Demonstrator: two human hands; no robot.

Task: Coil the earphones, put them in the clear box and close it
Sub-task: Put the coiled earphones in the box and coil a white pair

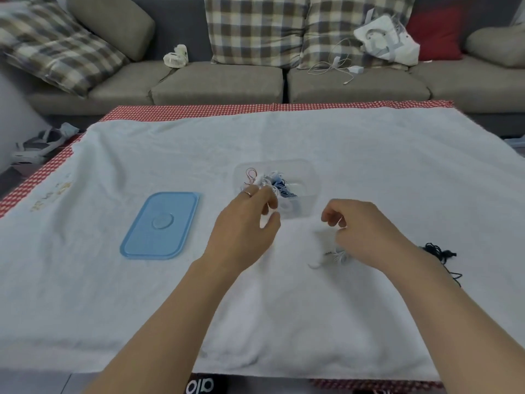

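**Desk:** What's the state of play at the white-covered table (pixel 369 155)?

**Photographer:** The clear box (pixel 305 177) sits open mid-table, already holding several coiled earphones (pixel 279 186) in white, blue and red. Its blue lid (pixel 160 226) lies flat on the cloth, well to the left.

**Desk:** And the hands?

**Photographer:** The left hand (pixel 250 220) hovers at the box's near-left corner, fingers curled around what looks like a white bundle at the rim; blur makes it hard to be sure. The right hand (pixel 360 226) is loosely curled to the right of the box; a thin white cord seems to run through its fingertips, though I cannot tell if it is gripped.

**Desk:** What remains?

**Photographer:** By my reading, plenty is packed but not all. A pale tangle (pixel 335 255) lies just near of the right hand, a black set (pixel 439 251) further right. Both look uncoiled, and the lid is still off.
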